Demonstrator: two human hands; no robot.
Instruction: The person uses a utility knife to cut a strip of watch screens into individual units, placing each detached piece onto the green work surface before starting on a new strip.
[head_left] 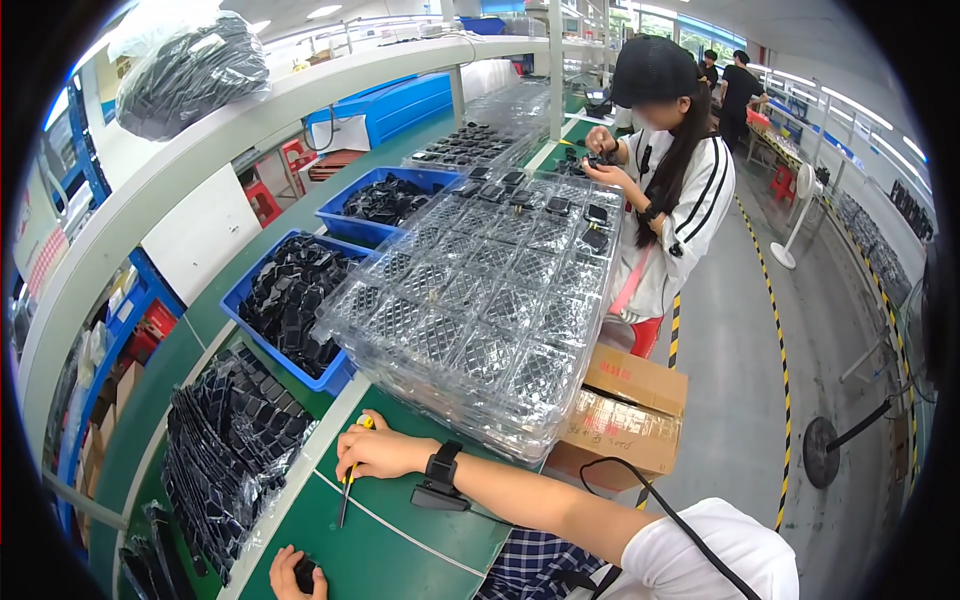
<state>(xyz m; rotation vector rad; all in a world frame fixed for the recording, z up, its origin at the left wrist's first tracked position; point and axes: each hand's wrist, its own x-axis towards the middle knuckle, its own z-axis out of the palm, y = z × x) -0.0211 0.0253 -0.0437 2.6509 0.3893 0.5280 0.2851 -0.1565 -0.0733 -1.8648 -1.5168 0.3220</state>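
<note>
Right hand [368, 450]: fingers closed round a slim tool [346, 490], yellow at the top, dark toward the lower end. Its long axis runs away from the wearer, leaning slightly rightward at the far end; the dark end points nearward, over the green surface [410, 515].

Left hand [288, 575]: partly cut off by the lower edge, thumb and fingers closed about a small black piece [305, 572]. What the piece is cannot be told.

Key relation: the black piece lies nearward and a little left of the right hand, roughly off the tool's dark end, a gap between them. The left hand is the nearer one, being on it.

Around: left of the right hand, a plastic-wrapped bundle [235, 440] of dark pieces; beyond it, a blue bin [338, 376] of black parts; ahead and rightward, stacked clear trays [470, 320]. A co-worker [690, 190] sits past the trays, both hands raised to small parts.
</note>
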